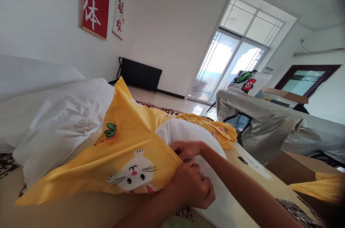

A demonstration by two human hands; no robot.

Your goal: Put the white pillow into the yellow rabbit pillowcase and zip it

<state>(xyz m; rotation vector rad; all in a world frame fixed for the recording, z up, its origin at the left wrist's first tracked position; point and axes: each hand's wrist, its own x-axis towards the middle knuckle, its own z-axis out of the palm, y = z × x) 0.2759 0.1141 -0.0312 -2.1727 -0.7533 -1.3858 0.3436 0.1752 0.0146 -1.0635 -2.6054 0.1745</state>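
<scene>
A yellow pillowcase printed with a white cat face and a carrot-like print lies across the bed, its corners spread out flat to the left. A white pillow sits partly inside its opening, with the rest bulging out on the right. My left hand is closed on the near edge of the pillowcase's opening. Just beyond it, my right hand has curled fingers at the same edge, against the pillow. The right fingertips are partly hidden by the cloth and the left hand.
White pillows are piled at the left. A crumpled yellow cloth lies behind the pillow. To the right stand a plastic-covered table and a cardboard box with yellow cloth over it. A black folded panel leans by the far wall.
</scene>
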